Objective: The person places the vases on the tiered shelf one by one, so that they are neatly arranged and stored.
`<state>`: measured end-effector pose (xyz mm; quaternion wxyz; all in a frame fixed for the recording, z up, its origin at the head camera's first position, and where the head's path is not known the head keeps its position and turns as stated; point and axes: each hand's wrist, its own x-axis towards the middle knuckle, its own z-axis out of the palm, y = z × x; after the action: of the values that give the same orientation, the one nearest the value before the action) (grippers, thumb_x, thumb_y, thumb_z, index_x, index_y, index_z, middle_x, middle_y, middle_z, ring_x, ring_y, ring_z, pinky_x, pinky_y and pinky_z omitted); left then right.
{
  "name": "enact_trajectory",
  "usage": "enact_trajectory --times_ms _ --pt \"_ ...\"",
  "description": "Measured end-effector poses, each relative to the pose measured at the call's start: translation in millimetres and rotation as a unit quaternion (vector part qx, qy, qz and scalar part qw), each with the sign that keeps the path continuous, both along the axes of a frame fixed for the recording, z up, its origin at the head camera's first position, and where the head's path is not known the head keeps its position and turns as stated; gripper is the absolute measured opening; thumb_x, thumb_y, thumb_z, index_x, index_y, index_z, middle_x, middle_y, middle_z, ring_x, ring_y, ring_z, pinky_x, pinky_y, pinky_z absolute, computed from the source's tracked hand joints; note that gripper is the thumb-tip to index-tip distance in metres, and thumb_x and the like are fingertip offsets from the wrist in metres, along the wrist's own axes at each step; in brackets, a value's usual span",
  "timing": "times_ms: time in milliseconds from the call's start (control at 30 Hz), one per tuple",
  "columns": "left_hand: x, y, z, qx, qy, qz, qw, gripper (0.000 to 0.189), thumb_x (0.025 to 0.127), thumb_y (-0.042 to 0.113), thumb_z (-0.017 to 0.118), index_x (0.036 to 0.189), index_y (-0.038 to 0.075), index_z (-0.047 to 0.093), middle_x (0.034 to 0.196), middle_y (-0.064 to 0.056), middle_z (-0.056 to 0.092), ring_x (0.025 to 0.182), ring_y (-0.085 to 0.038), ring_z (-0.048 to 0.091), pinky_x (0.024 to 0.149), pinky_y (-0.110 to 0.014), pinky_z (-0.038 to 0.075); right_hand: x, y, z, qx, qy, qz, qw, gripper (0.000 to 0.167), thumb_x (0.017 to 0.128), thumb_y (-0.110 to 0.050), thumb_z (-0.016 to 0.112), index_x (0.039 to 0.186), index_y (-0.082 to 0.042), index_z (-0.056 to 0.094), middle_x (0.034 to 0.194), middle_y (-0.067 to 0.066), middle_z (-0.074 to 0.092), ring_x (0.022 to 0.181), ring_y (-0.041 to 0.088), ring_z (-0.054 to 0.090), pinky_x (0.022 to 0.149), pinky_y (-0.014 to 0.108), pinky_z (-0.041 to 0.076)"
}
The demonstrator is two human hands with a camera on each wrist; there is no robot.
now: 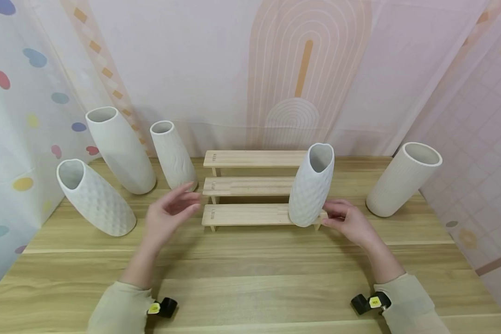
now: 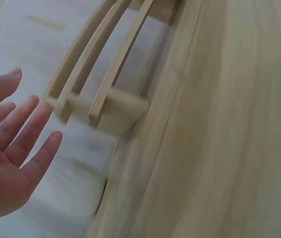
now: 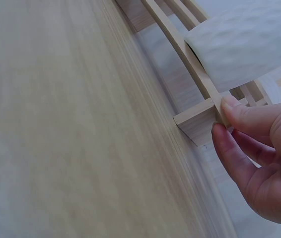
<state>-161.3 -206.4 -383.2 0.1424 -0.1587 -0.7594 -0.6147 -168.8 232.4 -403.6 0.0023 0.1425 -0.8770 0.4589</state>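
Observation:
A three-step wooden rack (image 1: 246, 214) stands in the middle of the table. On the right part of its lowest step is a white dimpled vase (image 1: 311, 185). My right hand (image 1: 350, 222) pinches the right end of that lowest step between thumb and fingers, beside the vase; the right wrist view shows the thumb (image 3: 245, 116) on top of the board. To the left of the rack, my left hand (image 1: 167, 215) has its fingers spread and holds nothing. In the left wrist view the fingers (image 2: 41, 153) appear near the rack's end.
At the left stand a dimpled vase (image 1: 98, 199), a tall smooth vase (image 1: 123, 153) and a wavy-textured vase (image 1: 175, 160). A ribbed vase (image 1: 401, 183) is at the right. Patterned curtains (image 1: 192, 69) hang behind the wooden table (image 1: 254, 287).

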Motion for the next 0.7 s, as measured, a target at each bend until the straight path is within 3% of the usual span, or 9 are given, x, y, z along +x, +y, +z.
enact_trajectory --times_ms 100,267,333,467,700 --pt "5.2 -19.8 2.1 -0.002 0.025 0.019 0.9995 0.047 0.085 -0.012 0.071 0.13 -0.005 0.06 0.106 -0.007 0.074 0.09 -0.009 0.07 0.079 -0.021 0.056 0.5 -0.1 0.1 -0.005 -0.003 -0.001 1.0 0.042 0.086 0.0 0.074 0.126 0.007 0.063 0.127 0.023 0.057 0.105 0.033 0.059 0.086 0.03 0.051" --pt "15.4 -52.6 12.6 0.029 0.046 0.014 0.9984 0.048 0.084 -0.02 0.065 0.129 -0.006 0.061 0.106 -0.001 0.074 0.091 -0.008 0.07 0.078 -0.019 0.055 0.9 -0.4 1.0 -0.006 -0.004 -0.003 1.0 0.042 0.087 0.0 0.074 0.127 0.006 0.063 0.127 0.023 0.056 0.106 0.034 0.059 0.088 0.033 0.051" --pt "20.3 -66.1 17.8 0.051 0.053 -0.003 0.9973 0.048 0.084 -0.023 0.063 0.13 -0.008 0.059 0.108 -0.002 0.074 0.093 -0.009 0.071 0.078 -0.018 0.055 1.1 -0.8 1.4 -0.006 -0.005 -0.002 1.0 0.042 0.087 0.0 0.074 0.127 0.007 0.063 0.127 0.023 0.056 0.106 0.034 0.058 0.088 0.034 0.051" --pt "32.2 -89.5 29.3 0.07 0.073 -0.006 0.9949 0.048 0.082 -0.027 0.061 0.128 -0.014 0.057 0.108 -0.006 0.074 0.092 -0.011 0.071 0.077 -0.017 0.055 1.7 -1.6 2.2 -0.008 -0.008 -0.001 0.9999 0.042 0.087 0.0 0.074 0.128 0.006 0.062 0.128 0.023 0.056 0.106 0.034 0.058 0.089 0.036 0.051" --pt "53.5 -131.0 42.0 0.127 0.1 -0.042 0.986 0.049 0.079 -0.035 0.054 0.127 -0.026 0.047 0.109 -0.018 0.071 0.097 -0.019 0.071 0.082 -0.02 0.054 0.9 -1.5 0.6 -0.008 -0.005 -0.001 0.9999 0.041 0.087 0.001 0.074 0.126 0.007 0.063 0.126 0.023 0.057 0.105 0.033 0.059 0.087 0.029 0.051"
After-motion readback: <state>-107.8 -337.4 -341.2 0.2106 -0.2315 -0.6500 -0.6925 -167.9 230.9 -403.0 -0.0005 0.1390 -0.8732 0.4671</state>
